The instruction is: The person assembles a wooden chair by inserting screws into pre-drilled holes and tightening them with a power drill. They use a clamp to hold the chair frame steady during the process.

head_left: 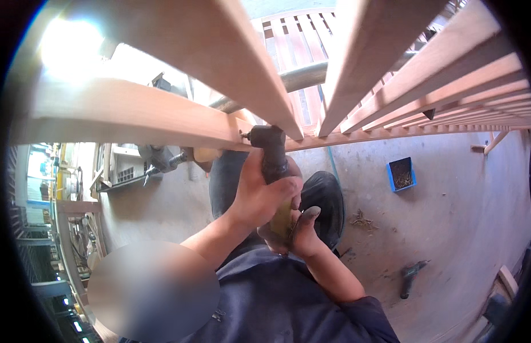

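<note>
Both of my hands are closed around a right-angle power driver (275, 161) with a dark head and a yellowish-green body. My left hand (259, 191) wraps its neck just below the head. Lower down, my right hand (302, 231) grips the body, its thumb pointing up. From the driver's head a short bit points left, its tip at or very near a wooden rail (162, 114). Close by the head, the end of a wooden slat (259, 74) meets the frame's long lower rail (380, 136).
A metal pipe (305, 76) crosses behind the slats. A screw clamp (168, 161) hangs at the left. On the floor to the right lie a blue box (402, 174) of small dark pieces, some shavings (364, 222) and a cordless drill (411, 280). Wooden frames (76, 211) stand far left.
</note>
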The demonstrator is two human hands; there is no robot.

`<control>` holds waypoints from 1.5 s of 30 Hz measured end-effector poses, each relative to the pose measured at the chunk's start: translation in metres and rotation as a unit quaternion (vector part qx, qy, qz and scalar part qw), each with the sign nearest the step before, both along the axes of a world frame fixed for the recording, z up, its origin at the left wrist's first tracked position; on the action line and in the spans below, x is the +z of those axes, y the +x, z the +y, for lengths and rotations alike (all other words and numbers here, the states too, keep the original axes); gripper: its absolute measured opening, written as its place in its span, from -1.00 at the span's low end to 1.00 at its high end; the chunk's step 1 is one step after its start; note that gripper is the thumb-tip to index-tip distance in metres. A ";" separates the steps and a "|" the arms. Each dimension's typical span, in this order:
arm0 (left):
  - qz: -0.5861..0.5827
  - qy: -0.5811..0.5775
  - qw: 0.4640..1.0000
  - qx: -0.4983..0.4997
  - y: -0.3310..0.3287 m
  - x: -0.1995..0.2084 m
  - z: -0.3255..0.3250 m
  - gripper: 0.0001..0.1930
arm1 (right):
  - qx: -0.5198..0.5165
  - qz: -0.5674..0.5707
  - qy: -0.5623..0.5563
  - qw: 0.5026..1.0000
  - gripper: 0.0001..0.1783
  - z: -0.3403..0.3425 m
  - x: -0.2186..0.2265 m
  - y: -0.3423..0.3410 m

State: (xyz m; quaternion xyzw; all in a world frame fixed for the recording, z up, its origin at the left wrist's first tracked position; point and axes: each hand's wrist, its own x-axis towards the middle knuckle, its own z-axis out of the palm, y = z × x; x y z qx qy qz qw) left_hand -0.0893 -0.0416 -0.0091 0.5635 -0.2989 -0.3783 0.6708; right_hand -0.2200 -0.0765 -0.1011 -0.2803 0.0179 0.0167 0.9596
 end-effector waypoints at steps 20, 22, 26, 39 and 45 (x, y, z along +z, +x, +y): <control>-0.085 0.135 0.987 0.028 -0.014 0.002 -0.011 -0.02 | -0.020 -0.074 0.105 0.992 0.06 0.005 -0.021 0.012; -0.088 0.134 0.986 0.036 -0.019 0.007 -0.013 0.01 | -0.021 -0.103 0.101 0.989 0.07 0.006 -0.026 0.014; -0.125 0.134 0.982 0.035 -0.020 0.007 -0.014 0.02 | -0.042 -0.112 0.077 0.990 0.08 -0.007 -0.014 0.017; -0.123 0.135 0.981 0.072 -0.019 0.002 -0.013 -0.01 | -0.011 -0.179 0.058 0.982 0.00 -0.006 -0.036 0.022; -0.100 0.104 0.988 0.047 -0.018 0.002 -0.014 -0.02 | -0.059 -0.190 -0.031 0.979 -0.13 -0.019 -0.033 0.020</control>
